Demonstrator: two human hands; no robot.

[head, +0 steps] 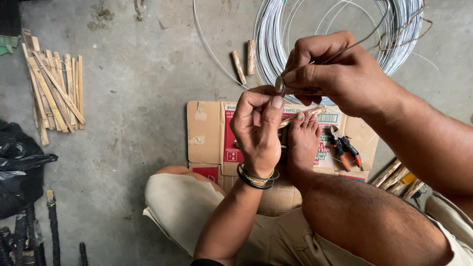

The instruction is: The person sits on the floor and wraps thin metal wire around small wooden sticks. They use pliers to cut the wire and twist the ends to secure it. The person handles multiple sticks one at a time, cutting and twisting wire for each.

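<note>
the left hand was raised over the lap with thumb and forefinger pressed together, pinching the near end of a short stick that ran across toward the foot. the right hand was closed just above it, thumb and fingers pinching a thin wire against a small round end piece; the wire led up and away to the big wire coil on the floor. the two hands were near each other, almost touching at the fingertips. as a judgement, the binding looked to be in its early or middle part: the wire was at the piece and held tight, but how many turns had been wound could not be told, since the fingers hid the joint. the pliers with orange handles lay unused on the cardboard, so the wire was likely not yet cut. two short pegs lay beside the coil, a pile of flat sticks lay well apart at the left, and more sticks showed at the right by the knee. the person sat on the flattened cardboard on a grey, stained concrete floor; a black bag and some dark rods lay at the left edge.
</note>
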